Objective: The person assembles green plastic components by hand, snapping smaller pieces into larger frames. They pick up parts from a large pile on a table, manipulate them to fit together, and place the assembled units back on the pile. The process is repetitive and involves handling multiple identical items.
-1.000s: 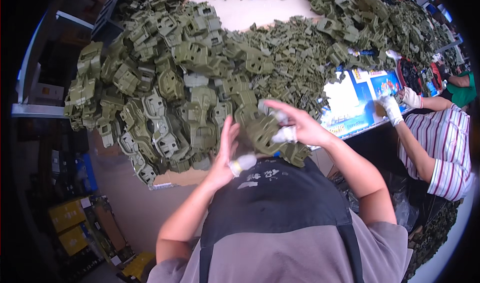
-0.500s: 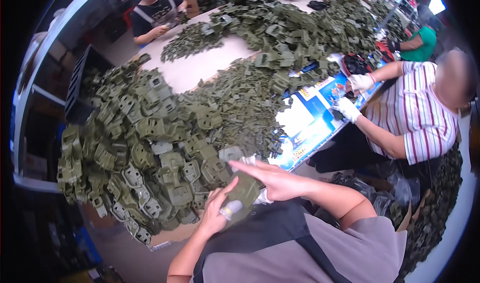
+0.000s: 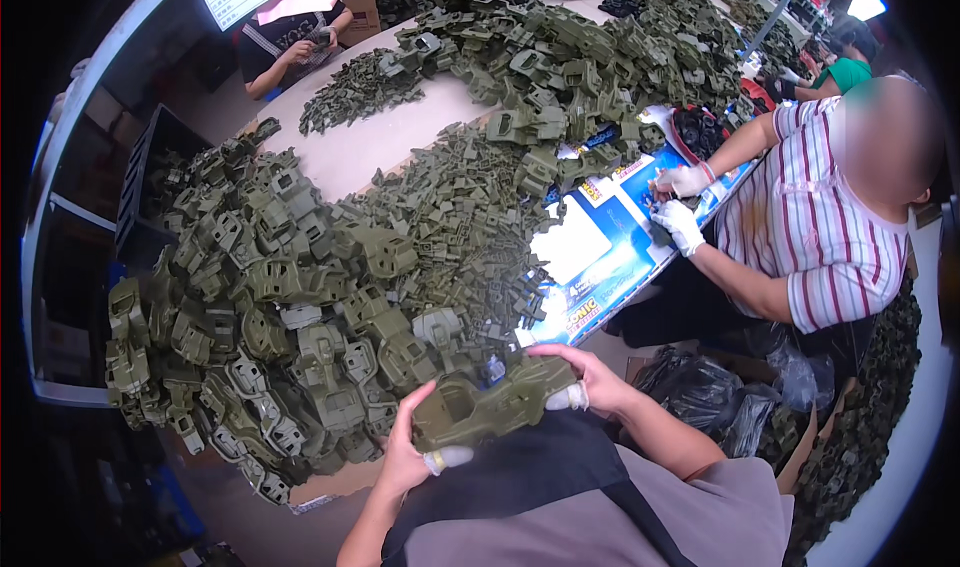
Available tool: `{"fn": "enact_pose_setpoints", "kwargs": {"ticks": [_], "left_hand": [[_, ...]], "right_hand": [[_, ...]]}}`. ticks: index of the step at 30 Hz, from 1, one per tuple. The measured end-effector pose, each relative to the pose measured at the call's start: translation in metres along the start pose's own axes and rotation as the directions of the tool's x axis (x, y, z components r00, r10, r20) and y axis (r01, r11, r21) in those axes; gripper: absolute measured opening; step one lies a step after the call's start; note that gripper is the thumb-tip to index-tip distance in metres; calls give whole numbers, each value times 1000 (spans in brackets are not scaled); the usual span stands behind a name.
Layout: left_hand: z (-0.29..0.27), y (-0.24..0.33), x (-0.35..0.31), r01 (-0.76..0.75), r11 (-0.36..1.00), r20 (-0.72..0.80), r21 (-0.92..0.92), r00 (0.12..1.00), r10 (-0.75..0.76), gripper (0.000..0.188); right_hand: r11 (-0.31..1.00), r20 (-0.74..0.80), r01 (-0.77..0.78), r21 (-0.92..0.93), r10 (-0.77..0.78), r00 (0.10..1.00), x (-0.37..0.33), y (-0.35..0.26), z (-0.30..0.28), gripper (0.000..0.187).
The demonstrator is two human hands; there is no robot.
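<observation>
In front of my apron I hold an olive-green plastic toy vehicle body [image 3: 492, 407], stretched lengthwise between both hands. My left hand [image 3: 407, 455] grips its left end, with a pale covering on the thumb. The right end sits in my right hand [image 3: 598, 385], whose thumb also wears a white covering. An open, box-like hollow shows in the left part of the body. Just beyond it lies a large heap of similar green vehicle bodies [image 3: 330, 367], stacked along the table's near left side. Many small green parts [image 3: 455, 222] are piled to the right of that heap.
A co-worker in a striped shirt [image 3: 800, 217] sits at the right, white-gloved hands over a blue and white printed sheet [image 3: 600, 252]. More green parts [image 3: 560, 57] cover the far table. Plastic bags [image 3: 710, 392] lie below at right. Another person [image 3: 295, 47] works at the far left.
My hands have moved apart to the two ends of the vehicle body, which now lies lengthwise across; before, it was tilted with my right hand flat over it. The view has shifted slightly.
</observation>
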State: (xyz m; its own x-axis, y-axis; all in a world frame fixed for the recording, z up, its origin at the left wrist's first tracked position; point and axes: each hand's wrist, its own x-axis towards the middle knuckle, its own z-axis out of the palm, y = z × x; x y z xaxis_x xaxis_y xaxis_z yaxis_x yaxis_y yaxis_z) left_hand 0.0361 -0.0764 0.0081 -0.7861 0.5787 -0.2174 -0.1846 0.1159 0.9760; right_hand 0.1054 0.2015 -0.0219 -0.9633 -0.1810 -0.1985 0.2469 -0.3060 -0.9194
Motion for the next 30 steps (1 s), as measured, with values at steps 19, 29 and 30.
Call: {"fn": "enact_pose_setpoints", "kwargs": {"ticks": [19, 29, 30], "left_hand": [[10, 10, 88, -163, 980, -478, 118, 855, 200, 100], [-34, -21, 41, 40, 975, -518, 218, 852, 81, 55], [-37, -24, 41, 3, 985, -506, 175, 858, 87, 56]], "right_hand": [[590, 136, 376, -714, -410, 902, 139, -111, -105, 60], [-168, -219, -391, -905, -605, 766, 294, -122, -312, 81], [-209, -245, -479, -852, -650, 719, 292, -120, -312, 81]]}}
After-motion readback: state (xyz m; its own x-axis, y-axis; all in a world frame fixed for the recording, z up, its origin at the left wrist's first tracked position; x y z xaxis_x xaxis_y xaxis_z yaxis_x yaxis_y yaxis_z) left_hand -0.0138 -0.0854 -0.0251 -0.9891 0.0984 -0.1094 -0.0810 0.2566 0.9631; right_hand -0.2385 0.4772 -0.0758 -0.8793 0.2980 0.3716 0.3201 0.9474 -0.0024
